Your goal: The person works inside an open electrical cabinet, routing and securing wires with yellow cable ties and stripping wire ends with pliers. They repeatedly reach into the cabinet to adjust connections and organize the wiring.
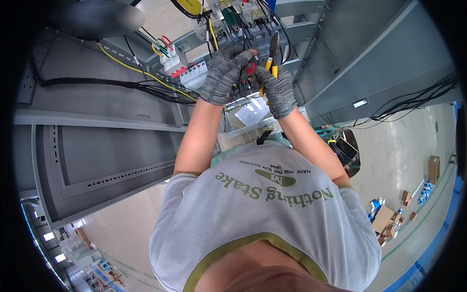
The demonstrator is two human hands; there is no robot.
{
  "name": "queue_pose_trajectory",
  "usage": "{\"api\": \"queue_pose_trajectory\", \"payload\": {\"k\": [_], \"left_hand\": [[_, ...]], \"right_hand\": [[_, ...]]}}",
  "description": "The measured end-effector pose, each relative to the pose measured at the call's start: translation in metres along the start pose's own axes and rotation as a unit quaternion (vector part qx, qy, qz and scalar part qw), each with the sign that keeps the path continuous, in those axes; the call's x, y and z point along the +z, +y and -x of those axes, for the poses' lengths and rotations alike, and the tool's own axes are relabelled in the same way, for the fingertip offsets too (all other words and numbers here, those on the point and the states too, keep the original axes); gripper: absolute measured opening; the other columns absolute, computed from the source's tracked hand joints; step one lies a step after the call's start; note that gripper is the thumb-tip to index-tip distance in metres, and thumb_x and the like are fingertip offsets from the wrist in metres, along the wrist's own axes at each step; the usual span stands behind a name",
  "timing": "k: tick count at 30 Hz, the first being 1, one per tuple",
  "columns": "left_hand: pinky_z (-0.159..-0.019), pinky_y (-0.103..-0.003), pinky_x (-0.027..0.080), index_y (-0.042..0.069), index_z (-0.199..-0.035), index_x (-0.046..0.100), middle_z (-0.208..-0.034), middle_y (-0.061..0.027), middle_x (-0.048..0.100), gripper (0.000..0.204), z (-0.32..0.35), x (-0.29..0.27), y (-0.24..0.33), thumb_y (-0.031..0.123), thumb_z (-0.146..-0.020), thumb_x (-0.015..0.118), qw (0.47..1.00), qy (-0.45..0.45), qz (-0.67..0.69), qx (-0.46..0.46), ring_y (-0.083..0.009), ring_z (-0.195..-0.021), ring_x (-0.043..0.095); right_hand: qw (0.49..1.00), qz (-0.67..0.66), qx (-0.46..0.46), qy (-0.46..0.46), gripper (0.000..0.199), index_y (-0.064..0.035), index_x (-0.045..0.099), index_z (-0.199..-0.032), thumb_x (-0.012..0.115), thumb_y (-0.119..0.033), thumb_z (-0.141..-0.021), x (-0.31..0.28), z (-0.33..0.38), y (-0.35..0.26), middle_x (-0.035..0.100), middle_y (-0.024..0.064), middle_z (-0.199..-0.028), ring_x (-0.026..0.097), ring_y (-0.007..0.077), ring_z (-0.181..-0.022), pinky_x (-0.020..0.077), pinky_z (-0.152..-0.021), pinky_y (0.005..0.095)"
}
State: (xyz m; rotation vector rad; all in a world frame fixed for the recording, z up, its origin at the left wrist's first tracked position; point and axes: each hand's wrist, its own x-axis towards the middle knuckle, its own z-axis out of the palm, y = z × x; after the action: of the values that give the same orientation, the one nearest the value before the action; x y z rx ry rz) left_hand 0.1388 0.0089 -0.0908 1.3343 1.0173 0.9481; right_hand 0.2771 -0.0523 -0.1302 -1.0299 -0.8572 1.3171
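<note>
Near the top centre of the frame, both hands, in grey speckled knit gloves, work at a grey sheet-metal electrical cabinet (97, 146). The right hand (277, 90) is closed around the yellow handles of a pair of pliers (272, 58), gripping them low; the dark metal jaws rise above the fingers, pointing toward the top of the frame and into the wiring. The left hand (224, 73) lies just to the left of the pliers, its fingers curled and pinched together at the fingertips (250, 52) beside a small red part (249, 68); whether it actually grips that part cannot be told. The two hands touch or nearly touch between the thumbs. Above and left of them, white moulded circuit breakers (187, 70) with red details sit in a row on the cabinet's mounting rail. A bundle of thin black cables (112, 83) runs in from the left of the frame, crossed by a single yellow wire (131, 65). The cabinet panels are smooth, matt and folded at the edges, with a row of small slots. In the lower right of the frame, brown cardboard boxes (389, 216) lie on a pale, smooth floor.
</note>
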Motion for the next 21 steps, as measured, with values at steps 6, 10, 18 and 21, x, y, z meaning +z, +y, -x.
{"api": "queue_pose_trajectory", "payload": {"k": [6,10,18,21], "left_hand": [[-0.066,-0.026,0.055,-0.001,-0.099,0.059,-0.084,-0.0078,0.065,0.016,-0.002,0.004,0.001,0.013,-0.091,0.061,0.996,0.058,0.051,0.05,-0.013,-0.073,0.064],[-0.068,-0.026,0.056,0.0,-0.097,0.058,-0.085,-0.0086,0.065,0.011,0.001,0.007,0.003,0.006,-0.088,0.062,0.989,0.053,0.133,0.021,-0.0143,-0.073,0.064],[-0.06,-0.023,0.05,0.007,-0.099,0.06,-0.081,-0.0011,0.063,0.025,-0.004,0.005,-0.006,0.005,-0.077,0.074,0.997,0.013,0.072,0.024,-0.0096,-0.07,0.06],[-0.053,-0.023,0.048,0.006,-0.103,0.058,-0.075,0.0005,0.059,0.032,-0.004,0.009,0.002,0.006,-0.076,0.076,0.996,0.048,0.081,0.0,-0.0071,-0.061,0.055]], "right_hand": [[0.998,-0.046,0.037,0.035,0.01,-0.0045,0.061,-0.089,0.062,-0.015,-0.09,0.002,-0.002,0.002,0.065,0.0043,-0.076,0.059,0.0106,-0.063,0.0445,-0.054,0.023],[0.999,0.034,-0.022,0.028,0.016,-0.002,0.063,-0.087,0.067,-0.017,-0.087,-0.005,-0.008,0.01,0.062,0.0049,-0.07,0.056,0.0095,-0.06,0.044,-0.054,0.024],[0.997,0.047,-0.06,-0.005,0.013,-0.004,0.063,-0.09,0.066,-0.016,-0.089,-0.007,-0.011,0.016,0.06,0.0001,-0.072,0.054,0.0079,-0.061,0.0424,-0.055,0.0222],[0.998,0.047,-0.032,-0.031,0.013,-0.0039,0.062,-0.09,0.064,-0.017,-0.09,-0.008,-0.01,0.008,0.06,0.0016,-0.07,0.055,0.0094,-0.06,0.0437,-0.054,0.0231]]}}
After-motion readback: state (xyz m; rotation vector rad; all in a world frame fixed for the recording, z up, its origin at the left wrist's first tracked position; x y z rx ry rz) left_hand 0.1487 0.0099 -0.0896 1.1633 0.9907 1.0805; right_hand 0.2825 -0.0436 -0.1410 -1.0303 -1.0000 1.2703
